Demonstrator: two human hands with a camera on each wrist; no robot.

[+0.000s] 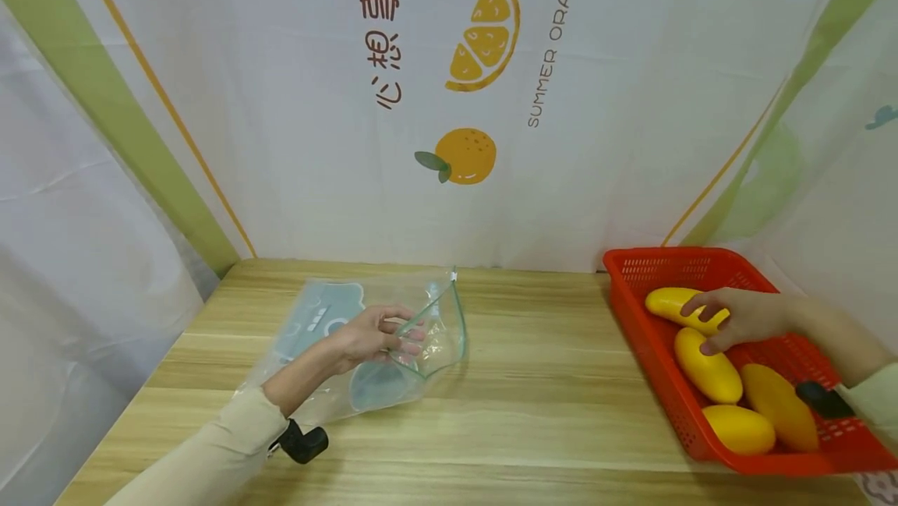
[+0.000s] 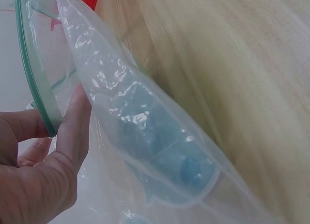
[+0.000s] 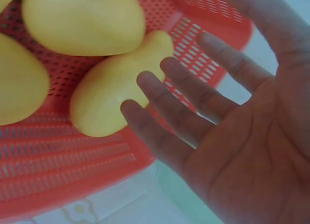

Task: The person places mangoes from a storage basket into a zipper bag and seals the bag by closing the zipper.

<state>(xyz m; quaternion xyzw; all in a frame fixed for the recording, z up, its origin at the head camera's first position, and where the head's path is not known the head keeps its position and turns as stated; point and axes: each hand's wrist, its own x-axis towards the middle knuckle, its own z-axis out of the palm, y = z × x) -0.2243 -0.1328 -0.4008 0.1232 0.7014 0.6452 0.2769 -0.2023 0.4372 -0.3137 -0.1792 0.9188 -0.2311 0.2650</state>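
Note:
A clear zip bag (image 1: 435,350) with a blue print and a green zip rim lies on the table, its mouth gaping toward the right. My left hand (image 1: 372,334) pinches the rim, some fingers showing through the film; in the left wrist view the green zip edge (image 2: 36,83) runs between the fingers of this hand (image 2: 48,161). Over the red basket (image 1: 631,342), my right hand (image 1: 754,319) hovers with spread fingers by the yellow mangoes. The right wrist view has its fingertips overlapping one mango (image 3: 116,88), palm bare. Several mangoes, such as the front one (image 1: 740,429), rest inside.
The basket stands at the right side of the wooden table (image 1: 533,397). White curtains (image 1: 302,139) with orange prints rise behind the table and at both sides. A black wrist camera mount (image 1: 305,442) sticks out under the left wrist.

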